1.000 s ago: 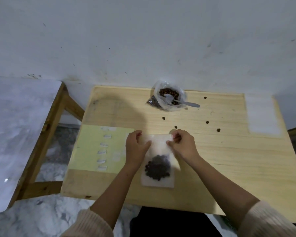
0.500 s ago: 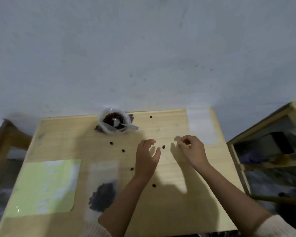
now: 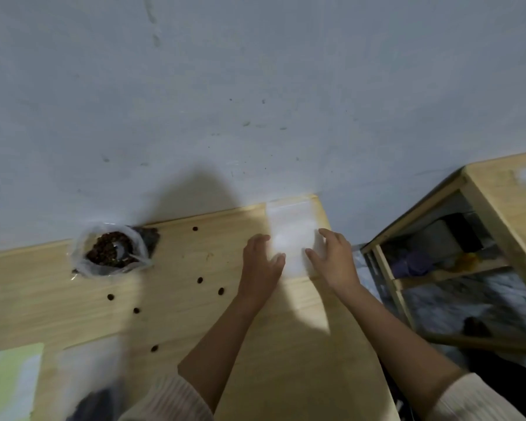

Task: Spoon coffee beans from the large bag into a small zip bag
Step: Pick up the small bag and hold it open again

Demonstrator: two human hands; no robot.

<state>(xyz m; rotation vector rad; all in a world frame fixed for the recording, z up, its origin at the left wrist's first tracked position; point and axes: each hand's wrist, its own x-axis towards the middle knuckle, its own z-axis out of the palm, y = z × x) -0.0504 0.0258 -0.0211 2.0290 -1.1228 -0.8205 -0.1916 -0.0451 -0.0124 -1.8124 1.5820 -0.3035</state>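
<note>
Head view: both hands, left hand (image 3: 260,262) and right hand (image 3: 334,259), lie with loose fingers on the empty small zip bags (image 3: 290,235) far right on the table (image 3: 170,323). Several may lift together. Large bag (image 3: 111,249) sits far left.

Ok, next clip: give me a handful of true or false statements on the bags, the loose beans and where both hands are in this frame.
1. Both hands rest on the stack of empty zip bags at the table's far right corner. True: the left hand and right hand sit at its two sides.
2. The large bag of beans lies tipped over and closed. False: it stands open, with beans showing inside.
3. Loose coffee beans lie scattered on the wooden table. True.
4. The right hand holds a spoon. False: neither hand holds one.
5. The large bag is right of the hands. False: it sits to their left, near the wall.
</note>
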